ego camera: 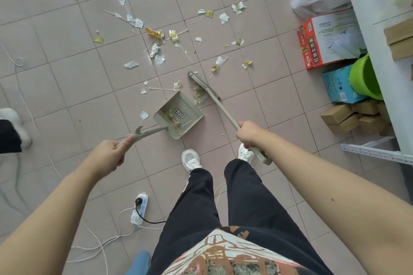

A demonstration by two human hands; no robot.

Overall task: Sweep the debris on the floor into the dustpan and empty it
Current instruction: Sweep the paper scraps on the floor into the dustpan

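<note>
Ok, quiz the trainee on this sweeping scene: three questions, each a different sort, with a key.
1. True or false: the dustpan already holds a few scraps.
2. The right hand grips: A) the broom by its handle; B) the dustpan's handle; C) nothing.
3. Fill the gap (beyond / nearer than): seen from the sweeper, most of the loose debris lies ___ the dustpan.
Key: 1 true; 2 A; 3 beyond.
</note>
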